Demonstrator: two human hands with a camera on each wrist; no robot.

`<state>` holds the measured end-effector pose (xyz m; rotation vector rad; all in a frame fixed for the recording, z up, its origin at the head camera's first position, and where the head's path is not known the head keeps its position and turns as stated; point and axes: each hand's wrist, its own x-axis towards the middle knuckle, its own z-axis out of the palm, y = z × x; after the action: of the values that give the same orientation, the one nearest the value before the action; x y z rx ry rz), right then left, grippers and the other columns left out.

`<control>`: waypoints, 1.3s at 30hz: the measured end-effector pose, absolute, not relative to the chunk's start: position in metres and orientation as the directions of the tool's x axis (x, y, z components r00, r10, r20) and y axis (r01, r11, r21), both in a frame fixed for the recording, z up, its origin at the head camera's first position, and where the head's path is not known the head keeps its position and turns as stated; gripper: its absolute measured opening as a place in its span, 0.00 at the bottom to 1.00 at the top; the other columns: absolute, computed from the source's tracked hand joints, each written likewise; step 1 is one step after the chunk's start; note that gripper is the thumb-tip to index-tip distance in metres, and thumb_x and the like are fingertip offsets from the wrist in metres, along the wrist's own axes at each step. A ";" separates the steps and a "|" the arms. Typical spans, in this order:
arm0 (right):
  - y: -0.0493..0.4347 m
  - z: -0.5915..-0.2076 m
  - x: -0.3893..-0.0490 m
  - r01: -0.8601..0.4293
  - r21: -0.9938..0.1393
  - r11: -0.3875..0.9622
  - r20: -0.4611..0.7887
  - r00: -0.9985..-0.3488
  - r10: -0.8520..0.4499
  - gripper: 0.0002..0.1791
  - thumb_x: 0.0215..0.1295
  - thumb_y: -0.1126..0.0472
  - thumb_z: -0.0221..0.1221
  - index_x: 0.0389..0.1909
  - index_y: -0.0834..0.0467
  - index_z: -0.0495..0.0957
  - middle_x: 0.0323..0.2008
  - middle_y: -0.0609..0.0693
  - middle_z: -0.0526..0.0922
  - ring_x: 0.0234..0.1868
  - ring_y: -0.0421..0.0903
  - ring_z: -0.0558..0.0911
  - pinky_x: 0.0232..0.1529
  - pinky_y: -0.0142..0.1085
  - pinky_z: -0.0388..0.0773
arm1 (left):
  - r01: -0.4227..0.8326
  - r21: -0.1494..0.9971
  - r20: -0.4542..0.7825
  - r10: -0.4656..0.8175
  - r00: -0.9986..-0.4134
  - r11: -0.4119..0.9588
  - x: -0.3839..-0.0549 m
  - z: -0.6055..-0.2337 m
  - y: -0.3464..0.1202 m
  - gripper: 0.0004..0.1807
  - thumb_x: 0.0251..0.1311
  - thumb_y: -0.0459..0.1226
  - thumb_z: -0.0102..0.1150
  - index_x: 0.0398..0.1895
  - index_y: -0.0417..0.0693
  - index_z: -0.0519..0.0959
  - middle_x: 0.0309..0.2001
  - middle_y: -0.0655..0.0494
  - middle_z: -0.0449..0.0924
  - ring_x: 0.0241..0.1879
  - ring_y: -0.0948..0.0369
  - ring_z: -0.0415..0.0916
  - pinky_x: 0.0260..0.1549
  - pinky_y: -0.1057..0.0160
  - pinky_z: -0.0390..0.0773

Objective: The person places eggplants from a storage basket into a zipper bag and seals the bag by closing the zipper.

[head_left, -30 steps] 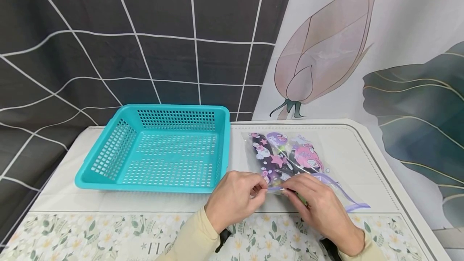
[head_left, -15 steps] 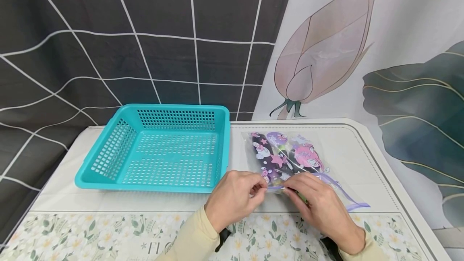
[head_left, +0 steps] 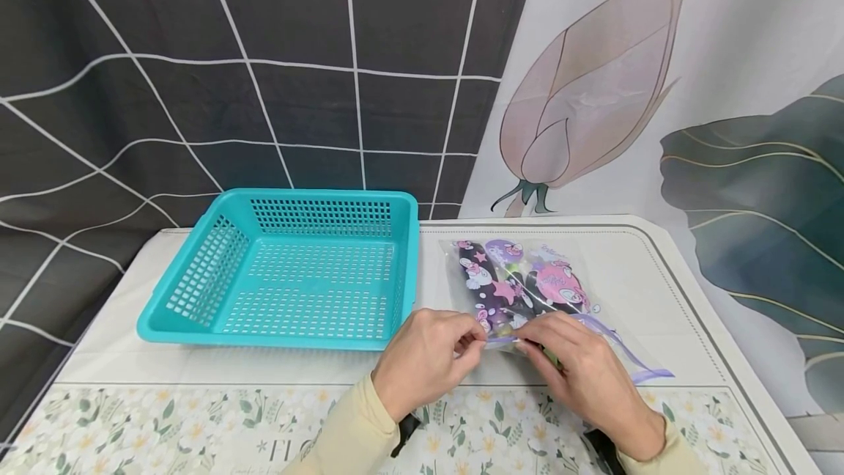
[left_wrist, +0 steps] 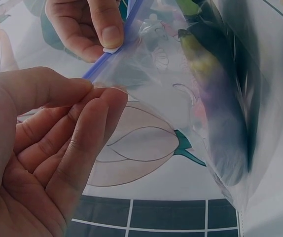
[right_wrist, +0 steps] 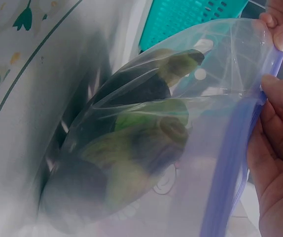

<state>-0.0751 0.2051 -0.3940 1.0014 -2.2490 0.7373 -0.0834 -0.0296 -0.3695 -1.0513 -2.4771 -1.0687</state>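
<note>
A clear zipper bag (head_left: 501,292), printed with pink, black and purple cartoon shapes, lies on the table. Inside it are dark, long vegetables with green tops, like the eggplant (left_wrist: 215,108) seen in the left wrist view. The left hand (head_left: 428,358) pinches the left end of the bag's purple zip strip (left_wrist: 100,66) between thumb and forefinger. Close to its right, the right hand (head_left: 587,372) pinches the strip at a small white slider (left_wrist: 111,50). To the right of that hand, the mouth of the bag stands apart.
A turquoise perforated basket (head_left: 146,328) stands left of the bag, near the left hand. The white table mat (head_left: 659,299) has a floral band along its front. Dark grid cloth (head_left: 297,108) and a flower-printed curtain (head_left: 593,94) hang behind the table.
</note>
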 end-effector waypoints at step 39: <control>0.210 -0.394 -0.077 -0.763 -0.244 0.599 0.674 -0.577 -0.461 0.18 0.78 0.48 0.50 0.39 0.52 0.85 0.38 0.39 0.84 0.40 0.39 0.82 0.46 0.29 0.75 | 0.713 0.519 0.497 0.513 -0.700 0.471 -0.085 -0.372 -0.032 0.03 0.57 0.30 0.66 0.30 0.46 0.85 0.30 0.59 0.87 0.27 0.71 0.82 0.32 0.79 0.76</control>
<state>-0.0766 0.2104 -0.3943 0.9654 -2.2676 0.7084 -0.0853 -0.0320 -0.3723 -1.0477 -2.4495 -1.0567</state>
